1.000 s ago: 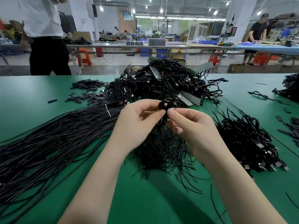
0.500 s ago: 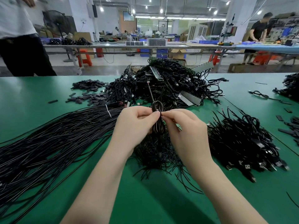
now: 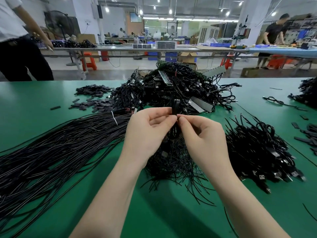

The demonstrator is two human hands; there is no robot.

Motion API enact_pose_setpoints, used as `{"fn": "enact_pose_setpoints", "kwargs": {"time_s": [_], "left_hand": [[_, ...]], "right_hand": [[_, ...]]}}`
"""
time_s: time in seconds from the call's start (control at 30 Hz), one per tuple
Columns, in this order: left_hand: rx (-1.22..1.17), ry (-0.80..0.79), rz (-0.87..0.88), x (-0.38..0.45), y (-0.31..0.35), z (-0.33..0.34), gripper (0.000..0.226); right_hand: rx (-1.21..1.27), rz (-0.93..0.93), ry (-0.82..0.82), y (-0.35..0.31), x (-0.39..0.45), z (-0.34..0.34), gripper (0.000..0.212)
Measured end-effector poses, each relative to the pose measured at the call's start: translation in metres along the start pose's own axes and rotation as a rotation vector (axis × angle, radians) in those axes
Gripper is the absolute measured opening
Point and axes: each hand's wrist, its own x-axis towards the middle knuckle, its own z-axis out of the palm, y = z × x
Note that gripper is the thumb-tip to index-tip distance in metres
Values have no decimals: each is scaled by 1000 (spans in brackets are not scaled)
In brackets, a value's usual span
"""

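Thumb and forefinger of the left hand (image 3: 147, 133) and of the right hand (image 3: 204, 140) pinch one folded black cable (image 3: 176, 107), the other fingers curled. It stands upright between the two hands, above the green table (image 3: 154, 212).

Four black heaps lie around them:
- short wires (image 3: 171, 162) underneath
- long wires (image 3: 60, 148) to the left
- coiled cables (image 3: 262, 152) to the right
- a tangled heap (image 3: 180, 90) behind

Flat black pieces (image 3: 96, 98) lie scattered at the back left. A second ago the cable's top was a round ring; now it is a narrow loop.
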Motion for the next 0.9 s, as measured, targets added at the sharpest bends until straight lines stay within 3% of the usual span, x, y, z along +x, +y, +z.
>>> {"fn": "enact_pose_setpoints", "kwargs": {"time_s": [0.13,0.37,0.5,0.6,0.67,0.77,0.9], "left_hand": [[130,-41,66,-1,2,-4,27],[431,130,145,-6,0,5,28],[356,114,170,-6,-3,11,36],[176,-60,93,-3,-8,8,47],[216,-42,88,1,-13,3,38],[299,44,67,7,-22,-5,25],[358,27,-9,11,-32,-8,20]], "right_hand": [[89,66,-60,-1,-3,3,20],[232,75,-175,0,-2,3,19],[442,276,-228,6,5,-1,18],[533,386,-96,11,16,-12,20],[362,266,40,14,25,-31,17],[-338,8,273,35,42,-71,28],[-670,54,452,78,51,-114,29]]}}
